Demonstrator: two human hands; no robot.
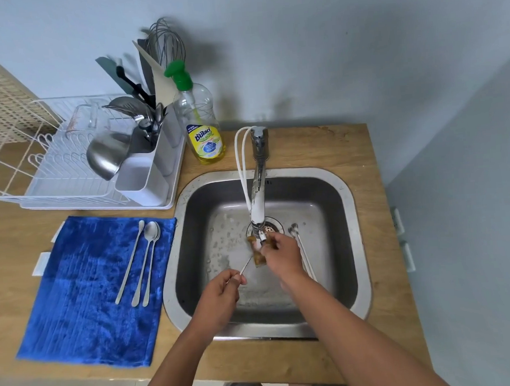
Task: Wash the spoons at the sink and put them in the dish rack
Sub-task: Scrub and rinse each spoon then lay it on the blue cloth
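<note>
Scrubbing is the step in hand: your left hand [223, 287] pinches the spoon [246, 265] handle over the sink [352, 246], its bowl at 1 o'clock inside the sponge [258, 258] your right hand [278, 252] grips. Rotate the spoon, covering both faces.

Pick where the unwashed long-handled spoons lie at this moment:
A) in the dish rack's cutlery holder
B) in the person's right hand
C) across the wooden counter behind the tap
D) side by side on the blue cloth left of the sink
D: three long-handled spoons lie side by side on the blue cloth, left of the sink; the right hand holds a sponge instead.
</note>
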